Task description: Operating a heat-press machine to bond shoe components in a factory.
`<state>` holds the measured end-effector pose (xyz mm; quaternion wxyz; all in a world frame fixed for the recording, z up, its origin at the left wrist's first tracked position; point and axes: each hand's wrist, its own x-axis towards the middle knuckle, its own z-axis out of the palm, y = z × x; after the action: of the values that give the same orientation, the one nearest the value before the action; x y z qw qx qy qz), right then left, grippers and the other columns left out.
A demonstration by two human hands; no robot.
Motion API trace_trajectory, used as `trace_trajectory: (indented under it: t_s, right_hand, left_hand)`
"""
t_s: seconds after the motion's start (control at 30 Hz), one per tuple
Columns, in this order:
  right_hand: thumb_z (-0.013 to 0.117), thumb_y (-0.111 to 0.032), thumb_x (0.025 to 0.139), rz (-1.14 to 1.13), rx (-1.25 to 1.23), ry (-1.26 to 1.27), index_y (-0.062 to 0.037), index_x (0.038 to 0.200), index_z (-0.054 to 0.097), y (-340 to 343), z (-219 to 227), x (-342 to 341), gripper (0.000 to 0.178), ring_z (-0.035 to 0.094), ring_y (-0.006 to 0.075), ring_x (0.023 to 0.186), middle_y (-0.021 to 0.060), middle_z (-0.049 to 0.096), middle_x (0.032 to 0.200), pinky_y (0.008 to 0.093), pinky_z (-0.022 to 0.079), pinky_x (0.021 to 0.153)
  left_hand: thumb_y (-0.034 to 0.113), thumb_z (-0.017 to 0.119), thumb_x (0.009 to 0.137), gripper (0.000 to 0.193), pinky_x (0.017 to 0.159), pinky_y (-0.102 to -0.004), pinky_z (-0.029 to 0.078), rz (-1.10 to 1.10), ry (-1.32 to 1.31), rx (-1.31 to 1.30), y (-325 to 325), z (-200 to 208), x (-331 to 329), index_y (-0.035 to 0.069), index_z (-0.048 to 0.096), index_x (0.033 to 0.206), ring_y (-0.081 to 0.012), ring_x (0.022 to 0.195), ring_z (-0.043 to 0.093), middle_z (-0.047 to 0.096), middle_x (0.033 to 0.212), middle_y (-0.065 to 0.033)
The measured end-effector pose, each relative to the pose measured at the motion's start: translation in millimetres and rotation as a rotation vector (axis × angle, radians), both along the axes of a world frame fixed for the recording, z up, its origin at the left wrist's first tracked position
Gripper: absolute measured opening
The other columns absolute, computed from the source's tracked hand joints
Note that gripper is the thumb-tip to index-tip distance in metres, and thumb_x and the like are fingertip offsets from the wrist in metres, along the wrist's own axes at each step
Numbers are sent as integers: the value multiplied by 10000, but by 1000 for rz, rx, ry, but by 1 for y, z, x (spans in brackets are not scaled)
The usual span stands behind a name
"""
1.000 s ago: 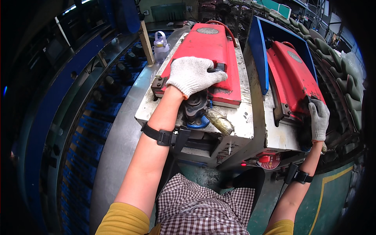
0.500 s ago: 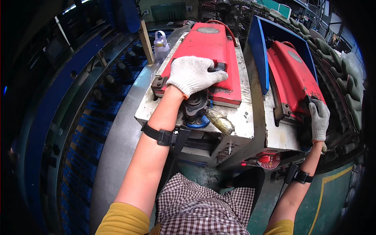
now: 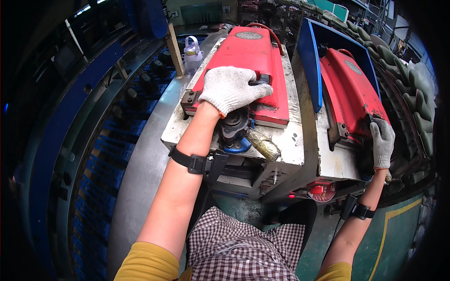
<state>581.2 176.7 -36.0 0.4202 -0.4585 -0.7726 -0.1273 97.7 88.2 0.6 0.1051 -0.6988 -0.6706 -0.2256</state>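
Observation:
My left hand (image 3: 232, 89), in a white knit glove, lies over the front of a red machine cover (image 3: 243, 49). Its fingers and thumb close round a black handle (image 3: 263, 79), mostly hidden by the glove. Below that wrist sits a dark round clamp part (image 3: 233, 126) on a blue base, beside a crumpled, yellowish wrapped piece (image 3: 263, 145). Further right, my gloved right hand (image 3: 383, 140) curls at the front end of a second red cover (image 3: 351, 84), round its black handle (image 3: 373, 117). The right fingertips are partly hidden.
A metal table (image 3: 145, 164) and a conveyor with blue slats (image 3: 101, 182) run along the left. A lilac bottle (image 3: 192, 56) stands behind the left machine. Blue guard panels (image 3: 309, 61) surround the right machine. Several grey-green curved pieces (image 3: 408, 89) hang on a rack at right.
Both hands keep their places on the two machines. On the conveyor at left, the dark pieces have shifted slightly.

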Motion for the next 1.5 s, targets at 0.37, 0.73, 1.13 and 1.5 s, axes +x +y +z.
trace_trajectory:
  t_s: [0.37,0.73,1.13,1.5]
  right_hand:
    - [747,-144,979,78,2,198,-44,1225,729,-33,11,-84,267,715,235,1059,114,739,1174,384,536,979]
    - [594,-305,1092,619,-1344,506,-127,1518,589,-139,-10,-274,462,618,61,699,13,730,955,226,528,618]
    - [544,-282,1103,901,-764,360,-104,1557,489,-194,-76,-376,490,655,358,1296,211,655,1399,393,525,1066]
    - [687,-105,981,827,-485,223,-61,1244,733,-119,-3,-298,270,735,313,1065,157,747,1122,369,579,942]
  left_hand:
    - [693,598,927,607,831,-435,542,-107,-7,-212,-5,18,-6,119,789,970,-343,919,729,754,922,-157]
    - [583,582,965,520,908,-414,529,-214,-76,-303,-1,24,-11,120,775,1102,-331,994,728,767,1014,-145]
    - [479,559,1018,472,942,-415,505,-379,-26,-518,9,47,-24,77,738,1191,-310,1033,704,749,1104,-175]
    - [444,739,890,394,813,-362,584,-249,-72,-53,5,138,-40,134,783,1128,-197,850,746,789,934,-91]
